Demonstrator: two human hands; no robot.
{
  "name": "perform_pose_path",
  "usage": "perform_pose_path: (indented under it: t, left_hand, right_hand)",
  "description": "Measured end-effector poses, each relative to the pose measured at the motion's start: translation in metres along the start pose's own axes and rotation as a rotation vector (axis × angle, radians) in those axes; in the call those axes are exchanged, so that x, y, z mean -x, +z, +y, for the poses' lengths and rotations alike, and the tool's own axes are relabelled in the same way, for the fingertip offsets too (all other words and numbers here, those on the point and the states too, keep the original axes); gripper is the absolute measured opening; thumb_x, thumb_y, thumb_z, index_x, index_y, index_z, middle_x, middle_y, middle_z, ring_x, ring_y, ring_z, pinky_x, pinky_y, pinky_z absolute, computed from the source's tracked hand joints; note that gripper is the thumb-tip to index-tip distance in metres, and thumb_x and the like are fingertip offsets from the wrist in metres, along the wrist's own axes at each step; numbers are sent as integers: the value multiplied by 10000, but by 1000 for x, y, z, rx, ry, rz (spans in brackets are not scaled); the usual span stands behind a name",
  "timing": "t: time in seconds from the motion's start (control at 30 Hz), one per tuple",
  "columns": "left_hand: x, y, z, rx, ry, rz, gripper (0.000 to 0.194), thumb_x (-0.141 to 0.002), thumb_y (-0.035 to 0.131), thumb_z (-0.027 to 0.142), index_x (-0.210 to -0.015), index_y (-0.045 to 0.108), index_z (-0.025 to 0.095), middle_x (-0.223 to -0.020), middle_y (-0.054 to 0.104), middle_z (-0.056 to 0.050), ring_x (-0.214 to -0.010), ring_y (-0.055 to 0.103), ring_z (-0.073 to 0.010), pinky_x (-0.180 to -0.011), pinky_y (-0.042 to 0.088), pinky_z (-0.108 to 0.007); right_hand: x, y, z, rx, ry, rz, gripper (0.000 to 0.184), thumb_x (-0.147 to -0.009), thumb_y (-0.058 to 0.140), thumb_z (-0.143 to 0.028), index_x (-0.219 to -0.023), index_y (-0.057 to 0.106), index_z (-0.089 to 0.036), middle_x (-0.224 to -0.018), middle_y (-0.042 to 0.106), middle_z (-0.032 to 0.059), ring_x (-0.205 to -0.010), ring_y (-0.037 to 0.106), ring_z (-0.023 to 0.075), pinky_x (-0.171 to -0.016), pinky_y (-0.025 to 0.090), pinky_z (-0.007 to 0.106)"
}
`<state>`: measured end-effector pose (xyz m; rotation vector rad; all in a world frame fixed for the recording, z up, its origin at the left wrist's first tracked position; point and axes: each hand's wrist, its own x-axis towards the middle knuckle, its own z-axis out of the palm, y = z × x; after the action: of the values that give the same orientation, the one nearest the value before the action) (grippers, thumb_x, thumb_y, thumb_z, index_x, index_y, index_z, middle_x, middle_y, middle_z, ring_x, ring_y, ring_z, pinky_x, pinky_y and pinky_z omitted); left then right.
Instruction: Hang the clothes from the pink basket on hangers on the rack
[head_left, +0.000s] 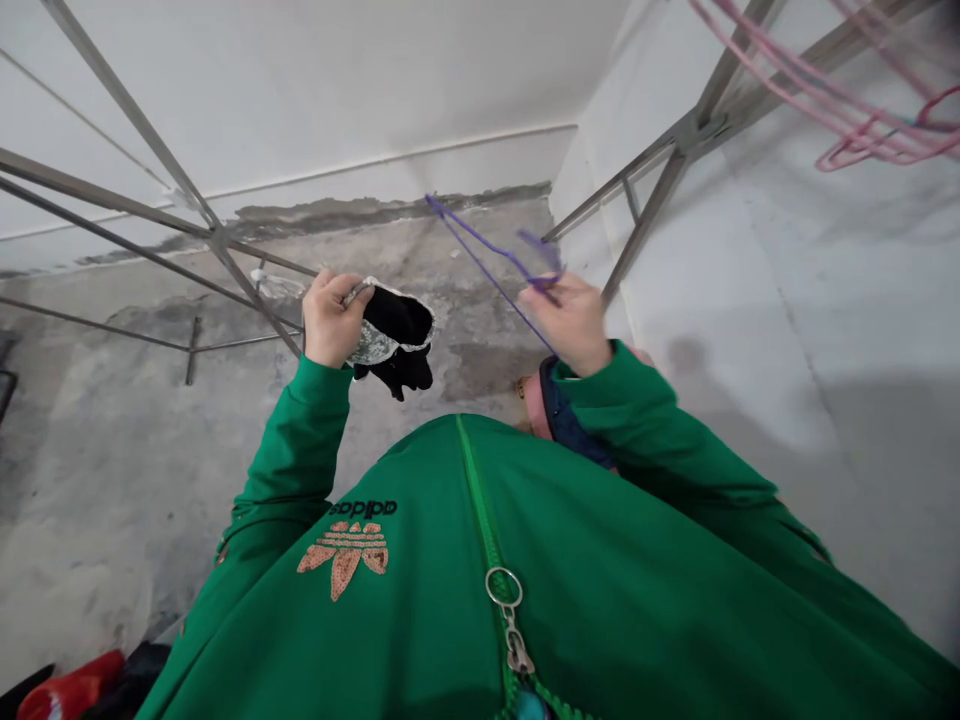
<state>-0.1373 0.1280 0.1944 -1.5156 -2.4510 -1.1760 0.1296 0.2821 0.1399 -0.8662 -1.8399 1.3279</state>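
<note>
Both hands point(335, 318) point(574, 325) forward, apart — fingers point(328, 284) curled

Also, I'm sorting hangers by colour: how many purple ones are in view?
1: a purple hanger, in the right hand. More may be hidden behind the pink hangers at upper right.

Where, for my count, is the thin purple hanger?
In the head view, upper middle: the right hand holds the thin purple hanger, right of the black, grey-patterned cloth.
</note>
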Motion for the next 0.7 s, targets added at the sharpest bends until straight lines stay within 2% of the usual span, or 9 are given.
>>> perform_pose_path:
  t: [0.07,0.17,0.27,0.33,0.43,0.53,0.6,0.7]
  left_hand:
    - [6,-2,15,36,35,-23,85,-817,634,238,-829,677,166,-728,483,5,-746,528,-136,-776,464,-276]
    - [16,-6,39,93,103,-61,78,-819,629,223,-830,683,168,-707,487,9,-731,520,-127,-744,462,-263]
    - [24,-13,51,109,162,-72,79,-828,621,223,-824,682,173,-701,488,10,-713,512,-123,-719,456,-260]
    - [26,-19,47,72,180,-69,78,-828,617,226,-829,679,178,-720,502,5,-722,521,-131,-717,456,-266]
    - [32,-24,25,-107,127,-92,88,-798,617,183,-870,668,183,-810,547,-25,-800,562,-171,-754,464,-295]
    - [44,-19,-5,-435,-49,-142,215,-758,570,99,-947,648,166,-967,575,-106,-943,587,-266,-802,462,-358]
    - [55,-12,-22,-617,-190,-206,261,-752,528,80,-986,625,143,-1053,568,-171,-1016,580,-332,-802,456,-391]
    - [66,1,-37,-617,-343,-289,264,-723,517,73,-969,588,139,-1028,584,-184,-981,591,-335,-769,451,-382]
  right_hand:
    - [-11,34,10,93,-9,-38,269,-709,702,-335,-750,465,-215,-749,546,2,-703,515,146,-741,454,329]
    - [-21,78,27,210,20,-138,396,-605,764,-240,-779,409,-213,-915,589,52,-852,556,184,-853,452,348]
    - [-24,100,42,314,111,-268,354,-606,700,-140,-776,398,-213,-857,572,42,-804,529,184,-808,436,337]
    - [-26,99,48,328,143,-301,277,-628,607,-78,-722,387,-218,-727,516,-3,-708,478,155,-753,414,314]
    - [-29,83,45,249,131,-138,217,-670,519,-69,-657,367,-223,-625,429,-40,-638,408,127,-701,389,292]
    - [-31,64,28,135,56,52,203,-705,529,-116,-656,366,-226,-609,394,-54,-607,383,115,-655,390,284]
    - [-28,58,13,110,-18,97,224,-722,561,-151,-659,361,-232,-623,385,-54,-595,384,113,-640,405,289]
    - [-22,58,-5,134,-98,116,248,-763,573,-194,-665,350,-237,-641,376,-48,-596,400,116,-664,444,306]
